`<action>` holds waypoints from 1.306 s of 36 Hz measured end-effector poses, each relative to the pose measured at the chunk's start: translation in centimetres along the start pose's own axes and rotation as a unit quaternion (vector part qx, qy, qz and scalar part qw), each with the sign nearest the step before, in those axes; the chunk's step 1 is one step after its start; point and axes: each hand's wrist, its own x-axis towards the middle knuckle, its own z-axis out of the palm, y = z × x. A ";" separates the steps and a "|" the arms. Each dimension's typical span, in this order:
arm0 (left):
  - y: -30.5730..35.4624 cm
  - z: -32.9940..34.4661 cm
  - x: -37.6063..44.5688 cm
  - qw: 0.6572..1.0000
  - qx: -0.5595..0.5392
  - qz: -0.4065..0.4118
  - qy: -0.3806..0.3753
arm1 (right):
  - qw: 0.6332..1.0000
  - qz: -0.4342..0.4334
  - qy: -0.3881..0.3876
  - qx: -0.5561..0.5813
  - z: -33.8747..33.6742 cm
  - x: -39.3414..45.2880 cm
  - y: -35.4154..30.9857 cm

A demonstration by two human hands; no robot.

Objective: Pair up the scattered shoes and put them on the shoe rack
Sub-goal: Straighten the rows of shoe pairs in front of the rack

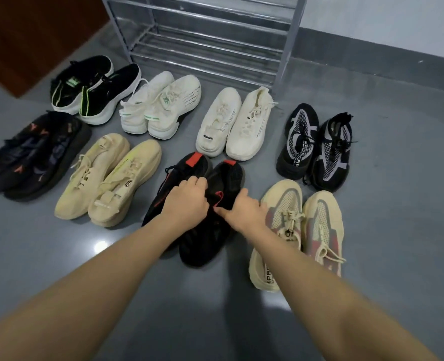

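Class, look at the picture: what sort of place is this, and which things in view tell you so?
Probably a home entryway or hallway: a metal shoe rack against the wall, paired trainers such as the black and red pair on a grey floor, and a wooden door.

Open grey floor [397,178] lies right of the shoes and in the foreground. Shoe rack [210,40] tiers stand bare at the back. White pairs [161,105] and cream pair [231,123] sit just before its front, with narrow floor gaps between neighbouring pairs.

grey floor [397,178], brown door [33,35], white wall [384,11]
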 end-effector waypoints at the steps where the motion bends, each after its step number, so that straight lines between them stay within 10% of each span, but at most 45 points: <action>1: -0.1 0.0 0.0 1.000 0.003 0.004 0.001 | 1.000 -0.004 0.002 0.003 0.3 -0.1 -0.1; 12: 1.2 -0.5 1.0 0.989 0.076 0.127 0.023 | 0.994 -0.002 0.047 0.096 -1.2 -0.8 -0.3; 26: 1.4 -2.1 1.8 0.958 0.142 0.244 0.040 | 0.968 -0.142 0.185 -0.092 -5.1 -3.6 0.0; 47: -4.2 -6.9 1.6 0.969 0.109 0.189 0.113 | 0.907 -0.222 0.339 -0.116 -5.5 -3.4 -7.3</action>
